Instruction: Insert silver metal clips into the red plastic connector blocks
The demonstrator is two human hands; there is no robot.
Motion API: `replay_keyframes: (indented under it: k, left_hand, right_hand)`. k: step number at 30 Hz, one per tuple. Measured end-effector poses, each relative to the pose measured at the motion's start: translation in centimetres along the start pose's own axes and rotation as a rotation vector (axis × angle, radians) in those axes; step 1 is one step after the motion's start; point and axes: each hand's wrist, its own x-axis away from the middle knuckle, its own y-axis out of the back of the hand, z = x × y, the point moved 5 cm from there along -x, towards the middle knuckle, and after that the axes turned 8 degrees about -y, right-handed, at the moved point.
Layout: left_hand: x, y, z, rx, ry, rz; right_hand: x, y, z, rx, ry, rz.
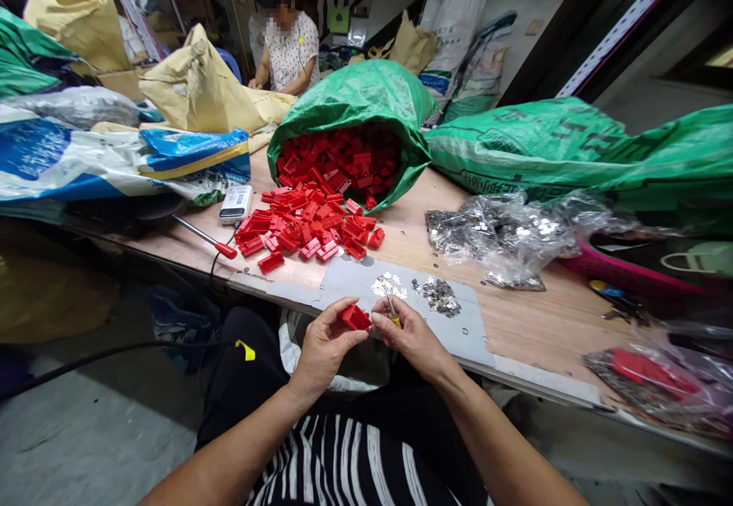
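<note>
Between thumb and fingers, my left hand [327, 344] grips a red plastic part [356, 317] just above the table's front edge. My right hand [413, 338] is closed around a small tool with a yellow handle [395, 320] and a thin metal shaft that points up and away. The fingertips of my right hand are close to the red part; whether they touch it is too small to tell. Beyond my hands, a grey mat [466, 321] bears a pile of shiny flat metal pieces [389, 285] and a darker pile of small metal pieces [440, 296].
Red parts [312, 223] spill from a green sack [366, 94]. A white device [236, 204] and a red-handled tool [225, 250] lie left. Clear bags of metal pieces [509, 231] and a pink tray [635, 269] are right. A person [289, 48] sits across the table.
</note>
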Motion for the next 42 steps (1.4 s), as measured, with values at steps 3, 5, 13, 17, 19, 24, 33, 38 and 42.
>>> replay_keyframes:
  k: [3,5,13,17,19,24,33,38,42]
  left_hand:
    - [0.0,-0.2,0.2,0.089,0.062,-0.006]
    - [-0.1,-0.4,0.2,0.147,0.084,0.001]
    - [-2.1,0.6,-1.2,-0.349,-0.181,0.13]
    - [-3.3,0.8,-0.8,-0.601,-0.265,0.198]
    - [-3.7,0.7,-0.4,-0.631,-0.271,0.217]
    - [-3.9,0.7,-0.1,-0.64,-0.263,0.24]
    - [-4.0,0.9,0.0,-0.615,-0.222,0.261]
    - [-4.0,0.9,-0.1,-0.607,-0.224,0.265]
    - [-4.0,0.9,-0.1,-0.611,-0.231,0.272]
  right_hand:
    - [0.2,0.3,0.0,0.008,0.029,0.014]
    - [0.4,0.5,0.0,0.034,0.034,0.019]
    - [0.3,1.8,0.1,0.536,0.224,-0.146]
    - [-0.1,1.7,0.3,0.641,0.279,-0.17]
    - [-0.2,1.6,0.4,0.664,0.285,-0.186]
    - [-0.4,1.0,0.8,0.719,0.323,-0.141]
    - [-0.7,0.8,0.7,0.75,0.339,-0.104]
    - [-0.6,0.7,0.5,0.767,0.322,-0.117]
    - [-0.7,0.5,0.6,0.791,0.295,-0.127]
